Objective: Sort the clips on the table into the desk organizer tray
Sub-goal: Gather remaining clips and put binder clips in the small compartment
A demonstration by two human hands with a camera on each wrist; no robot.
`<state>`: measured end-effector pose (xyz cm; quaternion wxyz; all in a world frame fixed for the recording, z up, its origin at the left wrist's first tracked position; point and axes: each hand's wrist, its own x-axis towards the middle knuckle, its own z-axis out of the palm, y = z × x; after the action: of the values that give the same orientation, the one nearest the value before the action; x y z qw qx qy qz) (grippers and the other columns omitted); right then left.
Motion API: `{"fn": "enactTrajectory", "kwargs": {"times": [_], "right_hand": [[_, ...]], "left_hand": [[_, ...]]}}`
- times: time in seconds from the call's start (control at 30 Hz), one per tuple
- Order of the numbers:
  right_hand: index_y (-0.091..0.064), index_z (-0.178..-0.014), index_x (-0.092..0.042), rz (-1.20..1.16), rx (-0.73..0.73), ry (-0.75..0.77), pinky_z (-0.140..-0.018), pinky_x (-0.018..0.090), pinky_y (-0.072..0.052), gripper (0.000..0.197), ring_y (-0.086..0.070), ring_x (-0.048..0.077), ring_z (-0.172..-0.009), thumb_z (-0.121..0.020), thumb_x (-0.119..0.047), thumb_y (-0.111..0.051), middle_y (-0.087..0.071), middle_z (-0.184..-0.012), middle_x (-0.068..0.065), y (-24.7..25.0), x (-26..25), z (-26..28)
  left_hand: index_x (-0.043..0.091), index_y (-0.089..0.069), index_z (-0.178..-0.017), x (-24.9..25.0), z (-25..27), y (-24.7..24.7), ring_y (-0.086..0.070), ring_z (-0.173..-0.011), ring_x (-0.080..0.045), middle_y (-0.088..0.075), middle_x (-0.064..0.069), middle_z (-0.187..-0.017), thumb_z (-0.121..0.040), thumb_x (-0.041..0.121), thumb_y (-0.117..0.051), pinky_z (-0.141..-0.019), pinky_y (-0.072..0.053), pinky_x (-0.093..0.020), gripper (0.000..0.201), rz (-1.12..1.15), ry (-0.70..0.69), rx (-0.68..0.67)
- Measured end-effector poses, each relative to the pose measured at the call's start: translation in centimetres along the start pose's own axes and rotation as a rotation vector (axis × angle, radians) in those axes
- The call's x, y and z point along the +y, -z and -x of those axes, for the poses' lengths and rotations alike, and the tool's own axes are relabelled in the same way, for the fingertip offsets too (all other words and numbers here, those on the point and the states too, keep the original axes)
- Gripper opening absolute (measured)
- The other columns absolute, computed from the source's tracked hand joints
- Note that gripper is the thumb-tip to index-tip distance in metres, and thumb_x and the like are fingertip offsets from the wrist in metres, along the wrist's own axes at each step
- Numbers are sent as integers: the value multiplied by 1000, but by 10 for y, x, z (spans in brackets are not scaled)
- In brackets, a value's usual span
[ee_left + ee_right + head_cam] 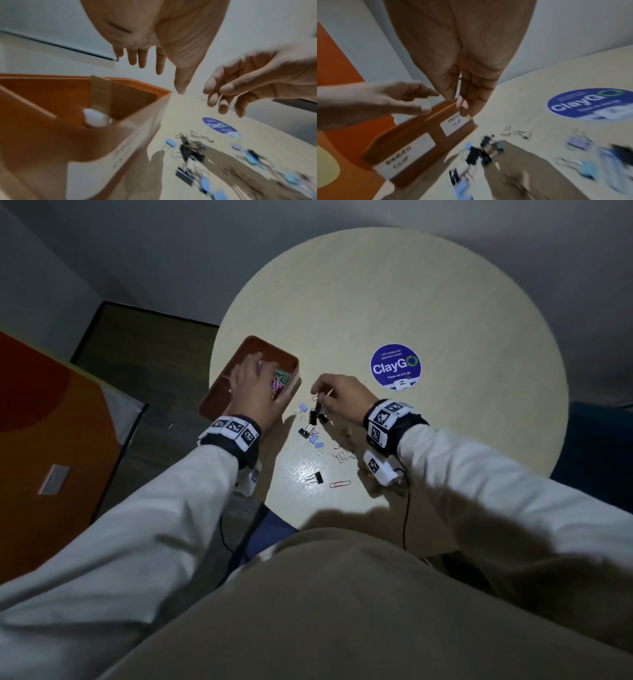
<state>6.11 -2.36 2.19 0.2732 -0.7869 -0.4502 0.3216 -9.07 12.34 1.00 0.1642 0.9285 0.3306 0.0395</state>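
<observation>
The brown organizer tray [274,350] [145,83] [402,135] stands at the table's left edge, with coloured paper clips [281,380] in its right compartment. My left hand [248,385] [164,67] hovers over the tray with straight fingers and holds nothing. To its right, my right hand [325,392] [221,94] [456,100] pinches a small thin wire clip above the pile of black, blue and silver clips [313,426] [190,150] [479,152]. White labels [454,123] on the tray's side read paper clip and binder clip.
A black binder clip [317,478] and a red paper clip [340,484] lie nearer me on the round cream table [376,285]. A blue ClayGo sticker [395,366] marks the table's middle. A white object [96,119] sits in one tray compartment.
</observation>
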Motion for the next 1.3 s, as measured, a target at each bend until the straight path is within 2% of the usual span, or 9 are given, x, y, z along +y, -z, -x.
{"fn": "enactTrajectory", "kwargs": {"times": [0.07, 0.17, 0.3, 0.43, 0.63, 0.8, 0.9, 1.17, 1.3], "right_hand": [[-64, -104, -16, 40, -42, -48, -76, 25, -51, 16, -66, 14, -83, -95, -11, -52, -71, -99, 2, -5, 18, 25], [-63, -100, -20, 54, -115, -125, -78, 29, -55, 16, -69, 15, -84, -95, -13, -50, -74, -96, -2, -18, 48, 62], [-65, -97, -20, 91, -122, -166, -72, 32, -54, 19, -63, 15, -71, -93, -14, -47, -65, -76, -12, -30, 76, 103], [-64, -100, -20, 110, -101, -166, -74, 32, -52, 21, -62, 16, -79, -92, -14, -45, -62, -83, -9, -37, 99, 137], [-59, -94, -26, 156, 18, -269, -72, 34, -50, 19, -58, 19, -82, -88, -14, -45, -61, -96, -5, -44, 125, 169], [-53, -89, -27, 217, 71, -293, -65, 31, -48, 13, -56, 20, -78, -84, -15, -49, -56, -93, -7, -48, 132, 184], [-49, -88, -26, 262, 110, -277, -64, 32, -46, 11, -51, 20, -83, -84, -16, -51, -51, -93, -7, -49, 136, 188], [-51, -100, -22, 352, 112, -215, -67, 33, -43, 12, -49, 21, -94, -88, -21, -56, -48, -103, -4, -55, 145, 195], [-56, -118, -20, 359, 110, -228, -74, 35, -46, 24, -52, 23, -105, -94, -22, -53, -52, -115, 0, -58, 145, 193]], "left_hand": [[18, -59, -117, 16, 15, -10, -40, -129, -30, -47, -10, -136, -84, 31, -68, -111, -26, -46, 36, -17, -116, -15], [23, -59, -93, 35, 39, -32, -53, -104, -25, -56, -2, -110, -87, 32, -65, -91, -38, -40, 13, -21, -196, -233], [20, -54, -88, 51, 67, -60, -55, -81, -22, -48, 3, -91, -84, 39, -70, -67, -43, -31, 25, -71, -192, -543], [16, -54, -95, 45, 82, -83, -57, -80, -30, -52, -6, -101, -86, 27, -69, -70, -49, -36, 20, -179, -220, -655], [14, -55, -108, 32, 74, -90, -56, -83, -34, -48, -13, -110, -82, 0, -60, -66, -45, -38, 30, -201, -224, -553], [6, -56, -111, 68, 79, -95, -58, -86, -35, -53, -14, -104, -95, 17, -52, -68, -49, -39, 20, -190, -360, -467], [11, -59, -106, 83, 88, -105, -60, -90, -32, -55, -9, -104, -93, 26, -61, -73, -51, -38, 20, -209, -397, -592], [13, -61, -102, 88, 90, -115, -60, -94, -32, -56, -9, -107, -90, 10, -57, -79, -53, -40, 13, -211, -439, -720], [19, -52, -122, 107, 86, -114, -60, -91, -34, -57, -10, -107, -95, 17, -50, -78, -52, -43, 27, -106, -485, -658]]}}
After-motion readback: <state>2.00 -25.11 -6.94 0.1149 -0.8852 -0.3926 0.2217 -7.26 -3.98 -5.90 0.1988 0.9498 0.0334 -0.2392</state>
